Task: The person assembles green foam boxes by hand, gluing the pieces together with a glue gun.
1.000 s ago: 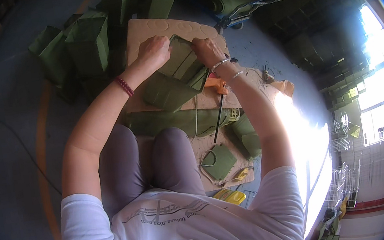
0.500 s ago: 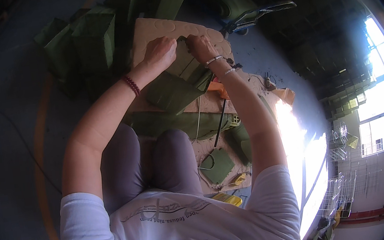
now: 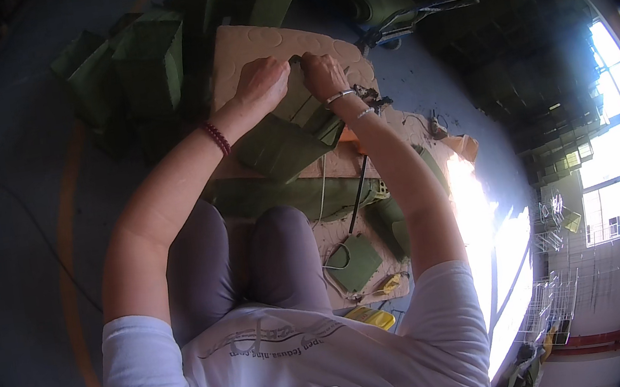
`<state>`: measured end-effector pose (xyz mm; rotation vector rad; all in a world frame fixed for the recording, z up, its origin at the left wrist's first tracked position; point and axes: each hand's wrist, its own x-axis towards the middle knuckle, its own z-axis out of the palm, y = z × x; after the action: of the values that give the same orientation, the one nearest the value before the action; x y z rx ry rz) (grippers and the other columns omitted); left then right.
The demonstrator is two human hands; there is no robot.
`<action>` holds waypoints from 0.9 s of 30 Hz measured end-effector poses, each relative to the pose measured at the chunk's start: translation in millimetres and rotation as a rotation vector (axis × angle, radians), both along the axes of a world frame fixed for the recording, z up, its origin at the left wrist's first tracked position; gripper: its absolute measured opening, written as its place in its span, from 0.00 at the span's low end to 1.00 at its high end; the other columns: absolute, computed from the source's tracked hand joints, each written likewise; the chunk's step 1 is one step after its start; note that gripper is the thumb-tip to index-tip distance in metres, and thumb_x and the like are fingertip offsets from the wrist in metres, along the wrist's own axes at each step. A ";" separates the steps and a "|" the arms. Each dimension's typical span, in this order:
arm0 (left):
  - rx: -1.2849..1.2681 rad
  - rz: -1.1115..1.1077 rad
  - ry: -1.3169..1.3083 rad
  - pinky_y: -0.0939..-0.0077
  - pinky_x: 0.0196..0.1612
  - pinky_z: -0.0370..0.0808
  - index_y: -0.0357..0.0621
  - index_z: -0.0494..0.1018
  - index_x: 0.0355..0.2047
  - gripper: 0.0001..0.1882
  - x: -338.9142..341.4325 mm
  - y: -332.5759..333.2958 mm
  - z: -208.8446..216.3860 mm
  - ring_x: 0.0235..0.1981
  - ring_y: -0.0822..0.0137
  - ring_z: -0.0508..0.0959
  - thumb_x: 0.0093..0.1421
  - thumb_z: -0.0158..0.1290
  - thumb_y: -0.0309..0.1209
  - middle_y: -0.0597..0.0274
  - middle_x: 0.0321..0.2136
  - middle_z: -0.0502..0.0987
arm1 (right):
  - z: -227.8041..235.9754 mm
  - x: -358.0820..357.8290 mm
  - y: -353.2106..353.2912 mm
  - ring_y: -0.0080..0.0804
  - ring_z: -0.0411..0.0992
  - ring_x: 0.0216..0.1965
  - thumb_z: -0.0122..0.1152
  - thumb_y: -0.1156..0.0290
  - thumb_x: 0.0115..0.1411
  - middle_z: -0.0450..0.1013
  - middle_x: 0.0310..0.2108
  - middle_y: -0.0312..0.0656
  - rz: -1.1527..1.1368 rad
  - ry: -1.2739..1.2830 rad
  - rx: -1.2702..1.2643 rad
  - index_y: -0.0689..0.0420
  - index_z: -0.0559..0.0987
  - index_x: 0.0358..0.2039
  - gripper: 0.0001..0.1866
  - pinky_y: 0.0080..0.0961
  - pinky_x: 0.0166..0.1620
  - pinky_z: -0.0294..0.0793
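Note:
A dark green open-sided box of thin sheet lies tilted in front of my knees, over a tan padded mat. At its far edge both hands work side by side. My left hand is closed in a pinch on the far rim of the green box. Just to its right, my right hand is also closed on that rim, knuckles up. A small dark bit of the edge shows between the two hands. The fingertips themselves are hidden.
Several green open boxes stand on the floor at the far left. Nearer lie a long green piece, a black rod, a flat green square and a yellow object. A blue-black metal frame stands far right.
Both hands stay at the far rim, almost unmoved. The view has shifted slightly; the box keeps its position under the hands.

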<state>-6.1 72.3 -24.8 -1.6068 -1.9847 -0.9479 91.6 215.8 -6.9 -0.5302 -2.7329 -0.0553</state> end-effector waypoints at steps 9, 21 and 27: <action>0.017 -0.025 -0.099 0.57 0.34 0.77 0.36 0.74 0.21 0.05 6.7 -3.4 7.9 0.29 0.47 0.80 0.52 0.51 0.24 0.44 0.23 0.77 | -4.9 -9.6 22.4 0.56 0.75 0.37 0.53 0.74 0.53 0.75 0.31 0.59 0.208 -0.002 -0.090 0.62 0.77 0.35 0.10 0.45 0.42 0.74; -0.036 -0.044 -0.091 0.57 0.33 0.77 0.35 0.75 0.21 0.07 5.6 -4.7 5.2 0.28 0.47 0.80 0.52 0.51 0.25 0.43 0.22 0.77 | 13.3 -10.0 13.5 0.53 0.74 0.42 0.56 0.75 0.52 0.76 0.34 0.56 0.162 -0.117 -0.155 0.63 0.78 0.36 0.11 0.44 0.45 0.74; 0.023 -0.053 -0.064 0.57 0.32 0.77 0.35 0.75 0.21 0.08 2.7 -4.1 3.5 0.28 0.47 0.80 0.53 0.49 0.26 0.43 0.22 0.77 | 31.8 -8.2 21.4 0.50 0.76 0.41 0.55 0.71 0.54 0.77 0.34 0.53 0.171 -0.187 -0.428 0.58 0.80 0.38 0.11 0.39 0.44 0.74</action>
<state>-3.3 68.2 -21.2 -1.6428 -1.9751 -1.0506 83.3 237.2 24.9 -0.4142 -2.9712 0.5603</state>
